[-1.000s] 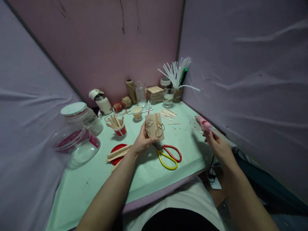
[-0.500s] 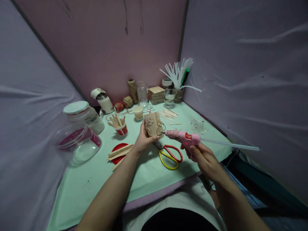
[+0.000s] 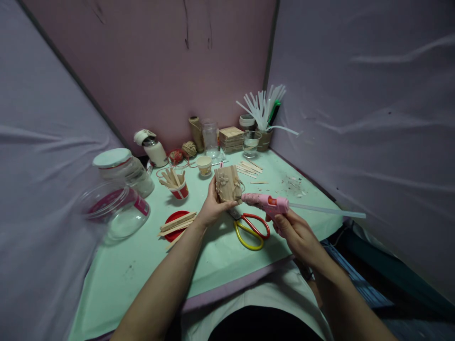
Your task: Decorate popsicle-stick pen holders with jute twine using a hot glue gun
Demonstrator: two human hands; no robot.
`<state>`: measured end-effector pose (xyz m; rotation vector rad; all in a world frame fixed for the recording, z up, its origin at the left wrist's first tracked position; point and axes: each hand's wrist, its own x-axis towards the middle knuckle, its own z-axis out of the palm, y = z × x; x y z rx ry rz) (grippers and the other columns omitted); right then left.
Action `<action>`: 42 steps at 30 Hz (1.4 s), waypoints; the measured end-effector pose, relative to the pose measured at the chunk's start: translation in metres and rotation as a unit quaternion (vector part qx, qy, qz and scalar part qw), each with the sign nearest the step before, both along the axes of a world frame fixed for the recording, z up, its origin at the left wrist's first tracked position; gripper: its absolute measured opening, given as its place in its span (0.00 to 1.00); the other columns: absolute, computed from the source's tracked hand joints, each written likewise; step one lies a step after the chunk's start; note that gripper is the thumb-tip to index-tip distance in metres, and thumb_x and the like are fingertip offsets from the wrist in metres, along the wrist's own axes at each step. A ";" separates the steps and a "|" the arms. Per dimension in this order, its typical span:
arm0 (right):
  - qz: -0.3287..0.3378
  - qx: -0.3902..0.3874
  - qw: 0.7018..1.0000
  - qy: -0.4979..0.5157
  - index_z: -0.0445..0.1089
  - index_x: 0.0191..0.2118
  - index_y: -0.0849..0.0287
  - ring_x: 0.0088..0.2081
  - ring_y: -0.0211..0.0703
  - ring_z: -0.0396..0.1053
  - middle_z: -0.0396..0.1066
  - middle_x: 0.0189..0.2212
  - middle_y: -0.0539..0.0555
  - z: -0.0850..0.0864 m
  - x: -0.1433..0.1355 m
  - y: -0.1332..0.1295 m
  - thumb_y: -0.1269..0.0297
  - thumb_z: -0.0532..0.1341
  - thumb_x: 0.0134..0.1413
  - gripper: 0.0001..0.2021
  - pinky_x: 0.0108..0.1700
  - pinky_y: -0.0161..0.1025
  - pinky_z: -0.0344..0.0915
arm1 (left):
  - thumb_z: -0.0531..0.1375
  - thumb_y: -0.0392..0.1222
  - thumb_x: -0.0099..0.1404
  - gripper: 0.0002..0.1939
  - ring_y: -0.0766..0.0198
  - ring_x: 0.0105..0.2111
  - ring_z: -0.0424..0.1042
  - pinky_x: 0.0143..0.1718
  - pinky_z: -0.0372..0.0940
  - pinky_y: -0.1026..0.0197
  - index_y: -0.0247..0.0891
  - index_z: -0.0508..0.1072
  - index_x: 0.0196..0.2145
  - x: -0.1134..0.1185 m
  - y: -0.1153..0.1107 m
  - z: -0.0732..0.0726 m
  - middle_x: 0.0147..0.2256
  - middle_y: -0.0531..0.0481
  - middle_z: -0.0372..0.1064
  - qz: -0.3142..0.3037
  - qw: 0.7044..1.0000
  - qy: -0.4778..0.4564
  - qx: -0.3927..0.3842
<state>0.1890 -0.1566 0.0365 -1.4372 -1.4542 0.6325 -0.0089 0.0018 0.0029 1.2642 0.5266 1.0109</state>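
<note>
While the left hand's fingers [image 3: 213,201] hold the wooden piece [image 3: 227,183], the right hand's fingers [image 3: 280,222] grip the pink glue gun [image 3: 268,202]; label writing is unreadable.

The pale green surface [image 3: 142,289] is crossed near its middle by scissors [image 3: 250,232] with one red and one yellow handle. To their left, a red lid [image 3: 169,235] is partly covered by flat wooden sticks [image 3: 177,223], and a red and white cup [image 3: 179,190] is filled with more sticks. Along the back, twine balls [image 3: 189,149], jars [image 3: 210,139] and stacked wooden squares [image 3: 231,141] are lined up.
</note>
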 end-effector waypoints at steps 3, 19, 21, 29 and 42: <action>0.002 0.002 1.000 0.000 0.70 0.35 0.57 0.26 0.40 0.62 0.65 0.24 0.50 0.001 0.000 0.001 0.44 0.52 0.68 0.22 0.29 0.38 0.62 | 0.78 0.46 0.43 0.69 0.42 0.70 0.52 0.68 0.53 0.41 0.47 0.39 0.72 0.000 0.000 0.000 0.72 0.35 0.45 -0.002 1.000 0.007 0.000; 0.001 0.016 1.000 -0.009 0.66 0.31 0.55 0.26 0.41 0.62 0.63 0.22 0.48 0.003 -0.002 0.002 0.48 0.52 0.68 0.19 0.30 0.38 0.61 | 0.78 0.45 0.43 0.68 0.41 0.69 0.54 0.68 0.54 0.41 0.47 0.41 0.71 0.000 0.001 -0.001 0.71 0.35 0.47 -0.003 1.000 0.001 -0.002; -0.001 0.015 1.000 -0.011 0.67 0.32 0.55 0.26 0.41 0.62 0.63 0.22 0.49 0.003 -0.002 0.003 0.48 0.53 0.68 0.19 0.29 0.38 0.61 | 0.78 0.45 0.43 0.68 0.41 0.69 0.54 0.67 0.54 0.41 0.47 0.41 0.71 0.000 0.001 -0.002 0.71 0.35 0.47 -0.002 1.000 0.000 -0.002; -0.003 0.005 1.000 -0.013 0.67 0.32 0.55 0.26 0.41 0.62 0.63 0.22 0.48 0.002 -0.002 0.003 0.47 0.53 0.68 0.19 0.29 0.38 0.61 | 0.78 0.45 0.43 0.68 0.42 0.70 0.52 0.68 0.53 0.42 0.47 0.42 0.71 0.000 0.000 0.000 0.71 0.36 0.47 0.004 1.000 0.005 -0.002; 0.028 0.039 0.993 -0.113 0.71 0.44 0.55 0.38 0.49 0.70 0.74 0.37 0.57 0.006 -0.008 0.002 0.51 0.48 0.71 0.18 0.42 0.43 0.67 | 0.78 0.48 0.43 0.67 0.43 0.70 0.51 0.68 0.53 0.43 0.47 0.43 0.71 0.002 0.000 -0.002 0.72 0.36 0.45 0.040 0.998 0.026 0.033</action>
